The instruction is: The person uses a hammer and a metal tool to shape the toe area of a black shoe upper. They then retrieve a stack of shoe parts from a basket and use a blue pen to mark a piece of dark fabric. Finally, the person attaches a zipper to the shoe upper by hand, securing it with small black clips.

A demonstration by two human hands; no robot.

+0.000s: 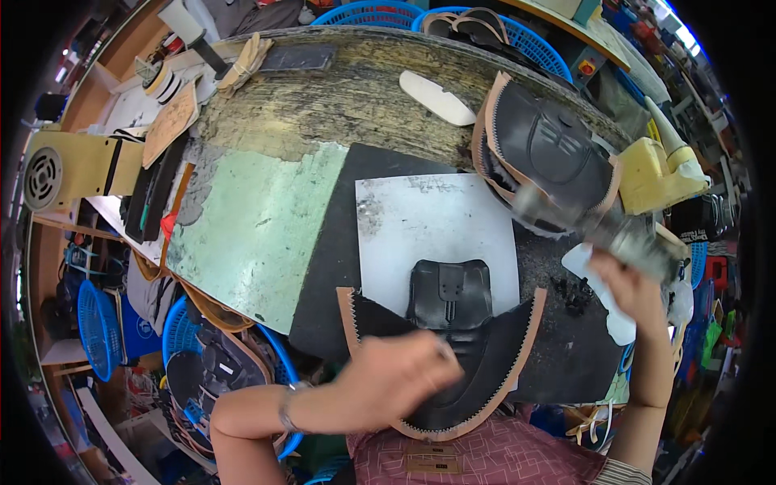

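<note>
A curved black leather piece [499, 356] with a brown, saw-toothed border lies at the table's near edge, against my body. On its upper middle is a black moulded plate [449, 295] with slots and small holes. My left hand [404, 370] is over the leather piece, its fingers curled in a pinch; motion blurs them, and what they hold cannot be made out. Off to the right, my right hand [629, 293] is closed on a blurred grey elongated tool [634, 242], which points toward the far left. Its exact kind is smeared by motion.
Stacked black leather pieces [558, 137] lie at the far right, beside a yellow tool holder [651, 178]. A white sheet [404, 210] rests on a black mat [323, 291]. A beige flat piece [436, 97] lies beyond. Blue baskets [179, 331] stand around the table.
</note>
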